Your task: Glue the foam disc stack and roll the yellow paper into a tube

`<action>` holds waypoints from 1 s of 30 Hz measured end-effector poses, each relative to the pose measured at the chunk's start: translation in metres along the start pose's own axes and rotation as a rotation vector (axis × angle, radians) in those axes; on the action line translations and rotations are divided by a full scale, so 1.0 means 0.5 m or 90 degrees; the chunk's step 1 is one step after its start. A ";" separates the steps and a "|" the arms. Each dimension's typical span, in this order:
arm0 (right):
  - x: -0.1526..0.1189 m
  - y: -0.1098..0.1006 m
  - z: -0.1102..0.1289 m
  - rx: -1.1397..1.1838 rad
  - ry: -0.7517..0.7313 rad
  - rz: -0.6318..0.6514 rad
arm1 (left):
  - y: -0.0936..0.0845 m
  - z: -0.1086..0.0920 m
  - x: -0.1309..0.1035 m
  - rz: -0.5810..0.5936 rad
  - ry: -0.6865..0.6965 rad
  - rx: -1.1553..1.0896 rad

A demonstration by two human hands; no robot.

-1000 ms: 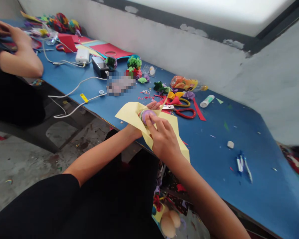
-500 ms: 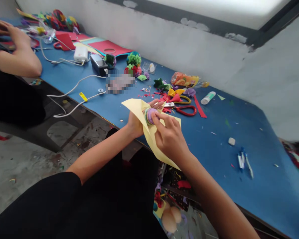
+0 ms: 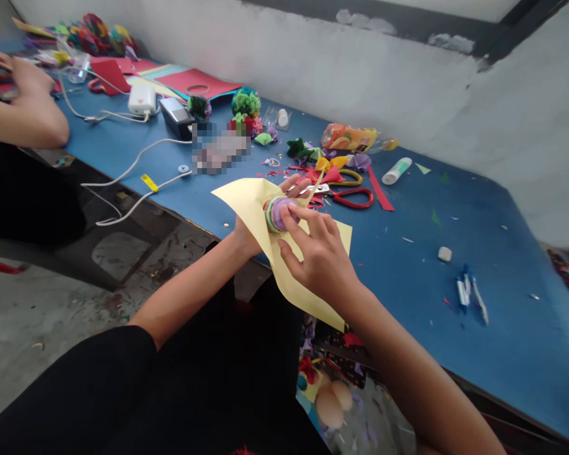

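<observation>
My left hand [image 3: 251, 235] holds a sheet of yellow paper [image 3: 253, 197] from beneath, its palm mostly hidden by the sheet and its fingertips showing beyond it. Sitting on the paper over that palm is a small round bundle [image 3: 281, 215], purple on top with green and other coloured layers at its side. My right hand [image 3: 320, 249] reaches over from the right, index and middle fingertips pressing on the purple top, thumb apart. The paper bends up around the bundle and hangs past the table edge.
Red-handled scissors [image 3: 353, 197] lie behind the hands among red scraps and folded paper pieces. Beyond are a glue stick [image 3: 397, 170], an orange-labelled bottle [image 3: 349, 138] and white cables [image 3: 123, 184]. Pens [image 3: 469, 294] lie at right. Another person's arm [image 3: 28, 114] rests at far left.
My right thumb has moved away from the bundle, and my right fingers are more spread. The paper's left corner has shifted left. The whole view has tilted slightly.
</observation>
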State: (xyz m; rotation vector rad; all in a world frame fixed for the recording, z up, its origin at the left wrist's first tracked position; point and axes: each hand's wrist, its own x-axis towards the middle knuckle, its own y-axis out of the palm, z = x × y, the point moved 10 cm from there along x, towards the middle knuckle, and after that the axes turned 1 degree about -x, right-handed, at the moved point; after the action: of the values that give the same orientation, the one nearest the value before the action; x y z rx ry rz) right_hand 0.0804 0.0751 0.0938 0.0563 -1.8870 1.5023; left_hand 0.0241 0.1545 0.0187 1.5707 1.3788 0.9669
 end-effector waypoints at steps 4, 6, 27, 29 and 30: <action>-0.001 -0.006 0.004 -0.007 -0.013 -0.015 | 0.003 0.002 0.006 0.033 -0.001 -0.020; -0.002 -0.002 0.001 0.001 -0.007 -0.002 | 0.004 0.000 0.004 0.050 0.003 -0.021; 0.002 0.026 0.005 -0.035 0.007 0.033 | -0.086 0.008 0.082 0.022 0.044 -0.079; 0.003 0.026 0.005 -0.041 0.006 0.030 | -0.086 0.009 0.079 0.009 0.032 -0.087; 0.003 0.026 0.004 -0.041 0.005 0.031 | -0.084 0.011 0.076 0.003 0.019 -0.093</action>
State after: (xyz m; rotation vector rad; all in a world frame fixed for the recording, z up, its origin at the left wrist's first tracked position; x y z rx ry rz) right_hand 0.0724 0.0782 0.0834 -0.0260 -1.9409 1.4716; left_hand 0.0178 0.1949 -0.0210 1.4562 1.2959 1.0734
